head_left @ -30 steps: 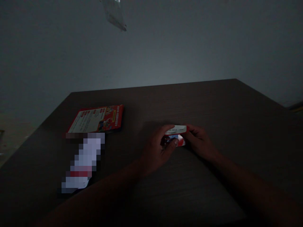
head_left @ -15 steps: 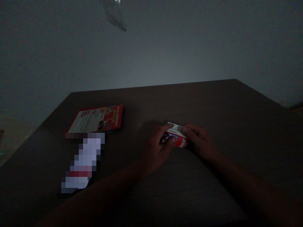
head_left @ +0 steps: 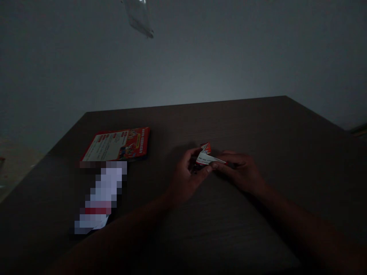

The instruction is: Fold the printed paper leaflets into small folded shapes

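Between my two hands is a folded piece of red and white printed paper (head_left: pixel 208 158), held just above the dark table (head_left: pixel 223 229). One pointed red corner of it sticks up at the far side, and a white printed flap faces me. My left hand (head_left: pixel 187 175) curls round the paper's left end, thumb on the near edge. My right hand (head_left: pixel 241 170) pinches its right end, thumb on the near side and fingers behind. The two thumbs almost meet at the middle of the near edge. Parts of the paper are hidden by my fingers.
A red printed booklet or pack (head_left: pixel 117 145) with a pale text panel lies at the left of the table. Nearer me, a long pale object (head_left: pixel 103 194) is blurred out by blocks. Behind the table rises a grey wall (head_left: pixel 218 57) with a clear hanging piece (head_left: pixel 139 19).
The paper has turned and folded over: its red printed front has gone from view, and a red point now rises at the back. Both thumbs have come closer together.
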Action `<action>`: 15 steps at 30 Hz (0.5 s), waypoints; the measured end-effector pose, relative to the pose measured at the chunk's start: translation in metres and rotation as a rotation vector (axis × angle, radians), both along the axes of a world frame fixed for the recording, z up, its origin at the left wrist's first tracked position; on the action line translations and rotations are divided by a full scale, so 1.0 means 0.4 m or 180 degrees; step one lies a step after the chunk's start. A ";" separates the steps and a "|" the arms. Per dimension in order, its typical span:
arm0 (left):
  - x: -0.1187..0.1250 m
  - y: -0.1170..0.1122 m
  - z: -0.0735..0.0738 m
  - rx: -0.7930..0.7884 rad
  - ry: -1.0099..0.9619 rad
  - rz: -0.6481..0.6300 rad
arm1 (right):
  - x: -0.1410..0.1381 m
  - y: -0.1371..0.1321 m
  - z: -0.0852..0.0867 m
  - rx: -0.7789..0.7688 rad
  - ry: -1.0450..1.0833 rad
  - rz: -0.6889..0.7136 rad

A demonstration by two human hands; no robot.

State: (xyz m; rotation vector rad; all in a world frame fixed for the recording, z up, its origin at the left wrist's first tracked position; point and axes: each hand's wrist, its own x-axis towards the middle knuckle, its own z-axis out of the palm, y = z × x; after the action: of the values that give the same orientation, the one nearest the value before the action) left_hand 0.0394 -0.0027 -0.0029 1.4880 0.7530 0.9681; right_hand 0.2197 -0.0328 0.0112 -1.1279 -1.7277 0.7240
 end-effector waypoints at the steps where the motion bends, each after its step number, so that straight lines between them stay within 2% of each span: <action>1: -0.001 0.001 -0.006 0.0040 0.0001 -0.0003 | 0.002 -0.001 0.000 0.0003 -0.0008 0.0010; 6: -0.004 0.003 -0.020 0.0672 0.0299 0.0210 | 0.004 -0.004 0.002 -0.0018 0.0021 0.0139; 10: -0.007 0.002 -0.003 0.1473 0.0679 0.0455 | 0.004 0.000 -0.001 0.0012 -0.0041 0.0231; 15: -0.011 0.000 0.010 0.1960 0.0964 0.0476 | 0.005 -0.002 0.007 0.0051 -0.0077 0.0465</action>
State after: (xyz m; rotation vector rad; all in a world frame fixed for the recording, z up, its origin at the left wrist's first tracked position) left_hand 0.0352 -0.0027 0.0012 2.1732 0.8311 1.1656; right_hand 0.2215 -0.0335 0.0140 -1.0109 -1.8474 0.7866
